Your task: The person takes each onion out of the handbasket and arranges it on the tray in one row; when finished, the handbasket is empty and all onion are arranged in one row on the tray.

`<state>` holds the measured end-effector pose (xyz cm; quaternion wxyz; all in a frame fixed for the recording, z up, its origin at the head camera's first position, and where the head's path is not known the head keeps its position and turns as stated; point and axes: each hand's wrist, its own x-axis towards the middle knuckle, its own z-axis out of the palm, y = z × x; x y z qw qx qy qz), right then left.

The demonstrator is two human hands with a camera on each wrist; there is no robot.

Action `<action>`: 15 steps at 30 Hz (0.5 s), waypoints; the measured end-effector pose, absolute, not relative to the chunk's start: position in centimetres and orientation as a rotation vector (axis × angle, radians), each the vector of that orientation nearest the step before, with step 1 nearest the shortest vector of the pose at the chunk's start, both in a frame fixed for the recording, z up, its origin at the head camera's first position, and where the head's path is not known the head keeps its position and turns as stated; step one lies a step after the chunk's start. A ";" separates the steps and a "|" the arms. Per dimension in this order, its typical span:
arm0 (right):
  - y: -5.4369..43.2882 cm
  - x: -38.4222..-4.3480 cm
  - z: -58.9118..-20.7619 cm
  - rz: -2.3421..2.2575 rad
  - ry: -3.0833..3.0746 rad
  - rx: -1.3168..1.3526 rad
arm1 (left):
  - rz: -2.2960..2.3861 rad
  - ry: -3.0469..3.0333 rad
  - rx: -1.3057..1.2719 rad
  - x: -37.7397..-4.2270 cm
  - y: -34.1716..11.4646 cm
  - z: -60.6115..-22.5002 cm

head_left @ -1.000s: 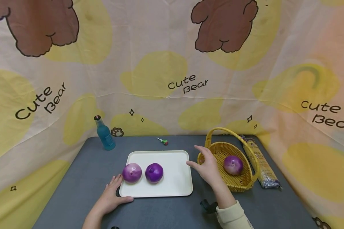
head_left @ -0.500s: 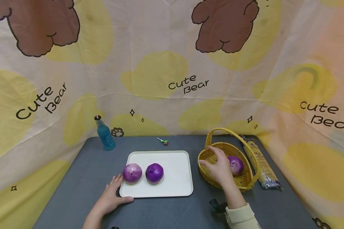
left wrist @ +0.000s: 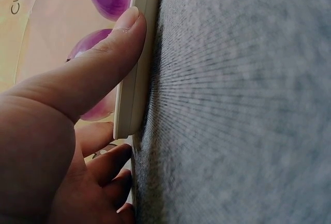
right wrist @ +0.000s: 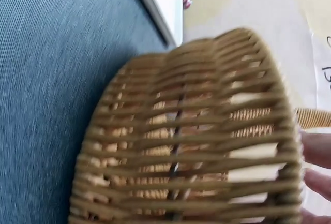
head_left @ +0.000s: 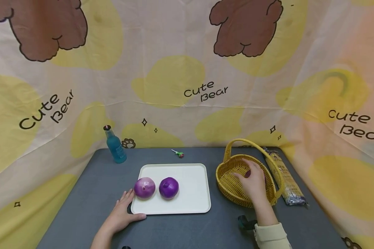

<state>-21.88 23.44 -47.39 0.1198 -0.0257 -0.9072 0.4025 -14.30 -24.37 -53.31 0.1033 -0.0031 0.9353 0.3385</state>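
Observation:
My left hand [head_left: 121, 211] grips the near left corner of a white tray [head_left: 193, 193], its thumb along the near rim and its fingers along the left side. Two purple onions [head_left: 144, 188] sit on the tray's left half, side by side. Over a yellow wicker basket [head_left: 229, 192] on the right, my right hand [head_left: 256, 181] reaches in with thumb and fingers spread apart. A third onion [head_left: 247, 174] in the basket is mostly hidden behind this hand. In the right wrist view, the basket's woven wall [right wrist: 191, 131] fills the middle, with a few fingertips [right wrist: 318, 149] past its rim.
A blue bottle [head_left: 116, 148] stands at the back left of the grey table [head_left: 174, 231]. Behind the tray lies a small wrapped lollipop [head_left: 178, 154]. A long yellow packet [head_left: 285, 180] lies against the basket's right side. The basket's tall handle [head_left: 258, 147] arches above it.
My right hand has moved rightward from beside the tray, across the basket's rim, to the onion inside, now largely covering it. My left hand and the tray stay in place.

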 end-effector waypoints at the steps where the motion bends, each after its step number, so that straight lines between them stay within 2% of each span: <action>1: 23.6 -21.9 -47.5 1.166 -2.650 -0.086 | 0.997 2.762 -0.009 -14.3 -24.4 -53.3; 15: 24.8 -22.2 -48.6 0.988 -2.732 -0.243 | 1.020 2.768 -0.011 -14.0 -24.4 -53.4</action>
